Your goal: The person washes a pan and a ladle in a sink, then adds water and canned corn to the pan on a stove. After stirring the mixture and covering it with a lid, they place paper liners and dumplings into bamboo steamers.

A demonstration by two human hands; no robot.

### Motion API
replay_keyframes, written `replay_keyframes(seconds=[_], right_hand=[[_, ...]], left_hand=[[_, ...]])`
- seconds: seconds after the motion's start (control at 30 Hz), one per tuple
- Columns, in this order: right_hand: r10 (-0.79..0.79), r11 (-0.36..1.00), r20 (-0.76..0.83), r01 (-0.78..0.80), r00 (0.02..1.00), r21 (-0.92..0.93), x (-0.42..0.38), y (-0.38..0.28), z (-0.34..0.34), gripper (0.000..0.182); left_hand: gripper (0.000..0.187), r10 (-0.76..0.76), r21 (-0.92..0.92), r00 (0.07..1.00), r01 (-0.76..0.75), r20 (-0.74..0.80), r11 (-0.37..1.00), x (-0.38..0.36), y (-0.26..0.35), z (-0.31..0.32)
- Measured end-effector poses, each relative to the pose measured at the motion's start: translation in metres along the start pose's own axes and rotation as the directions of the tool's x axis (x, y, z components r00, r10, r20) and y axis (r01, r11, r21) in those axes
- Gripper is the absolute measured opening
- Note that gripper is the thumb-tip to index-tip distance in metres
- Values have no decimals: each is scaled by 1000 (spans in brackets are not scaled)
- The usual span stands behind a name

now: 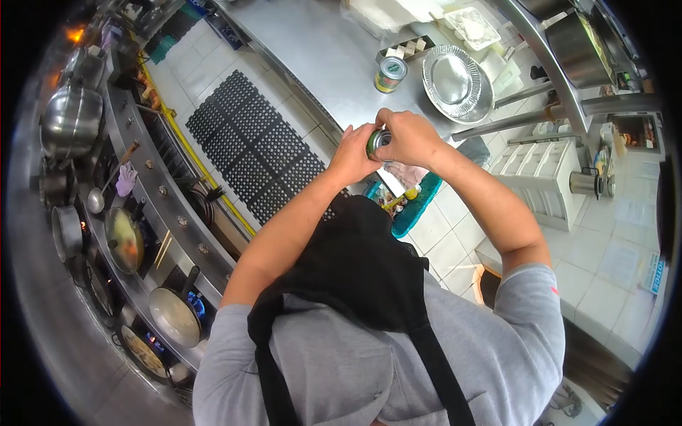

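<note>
Nearest the camera we note the person's grey shirt point(341, 355) and black apron straps point(433, 369), seen from above. Both bare forearms reach away from the body and meet over the near edge of a steel counter point(320, 50).

The left hand point(353, 157) is wrapped around the side of a small can point(377, 140), fingers curled shut against its wall. The right hand point(408, 136) lies over the can from the right, fingers bent and pressed together on its rim; whether they pinch a tab or only the lid, we cannot tell. The can is held off the counter, tilted, with its metal top partly visible between the two hands.

Farther off on the counter stands a second can point(390, 74), upright, with a green and yellow label, well apart from the hands. Just to its right lies a stack of foil plates point(455, 82). A small tray of white pieces point(406, 50) sits beyond the second can.

On the floor to the left lies a black perforated mat point(249, 142). Along the far left runs a cooking range with pans point(124, 238), one burner showing blue flame. Below the hands a teal bin point(412, 206) holds scraps.
</note>
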State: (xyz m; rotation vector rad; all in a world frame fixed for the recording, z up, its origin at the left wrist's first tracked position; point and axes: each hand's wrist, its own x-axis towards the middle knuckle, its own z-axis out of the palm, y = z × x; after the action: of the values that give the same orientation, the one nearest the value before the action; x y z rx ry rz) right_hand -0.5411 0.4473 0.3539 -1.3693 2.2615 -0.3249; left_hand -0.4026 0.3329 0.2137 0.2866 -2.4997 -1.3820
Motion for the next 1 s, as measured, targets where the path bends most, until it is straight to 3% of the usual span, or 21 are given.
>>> replay_keyframes(seconds=[0.33, 0.4, 0.43, 0.47, 0.53, 0.6, 0.73, 0.8, 0.87, 0.93, 0.97, 1.0], right_hand=[[-123, 992, -24, 124, 992, 14, 5, 20, -2, 48], [-225, 959, 16, 225, 974, -172, 9, 17, -14, 43], [-276, 936, 3, 270, 961, -227, 7, 10, -23, 41], [-289, 931, 14, 284, 957, -230, 6, 9, -22, 41], [-258, 961, -118, 243, 959, -129, 4, 10, -19, 38], [-300, 950, -110, 286, 948, -125, -1, 10, -11, 41], [-401, 907, -128, 374, 907, -194, -2, 0, 6, 25], [-277, 959, -178, 284, 944, 17, 13, -3, 12, 20], [-307, 944, -141, 320, 941, 76, 33, -20, 6, 16], [-320, 877, 17, 289, 947, 385, 64, -46, 8, 19], [-327, 826, 165, 196, 931, 529, 78, -67, 6, 22], [-378, 817, 190, 230, 906, 529, 94, -90, 8, 22]], left_hand=[[71, -35, -56, 999, 37, 33, 998, -6, -22, 15], [72, -25, -48, 1000, 25, 3, 999, -11, -27, 18], [74, -90, -69, 996, 89, -2, 994, -14, -28, 20], [76, -154, -91, 988, 153, -9, 984, -16, -29, 20], [77, -163, -116, 986, 158, -35, 981, -18, -32, 19], [78, -170, -141, 983, 160, -64, 977, -19, -33, 16], [76, -201, -226, 976, 179, -80, 958, -25, -27, 2], [75, -213, -247, 969, 178, -123, 953, -35, -26, -11], [78, -153, -281, 971, 97, -183, 955, -55, -24, -30], [80, -218, -269, 951, 155, -221, 950, -84, -14, -63], [82, -219, -296, 948, 147, -229, 944, -100, -11, -79], [84, -223, -322, 945, 140, -238, 936, -119, -12, -93]])
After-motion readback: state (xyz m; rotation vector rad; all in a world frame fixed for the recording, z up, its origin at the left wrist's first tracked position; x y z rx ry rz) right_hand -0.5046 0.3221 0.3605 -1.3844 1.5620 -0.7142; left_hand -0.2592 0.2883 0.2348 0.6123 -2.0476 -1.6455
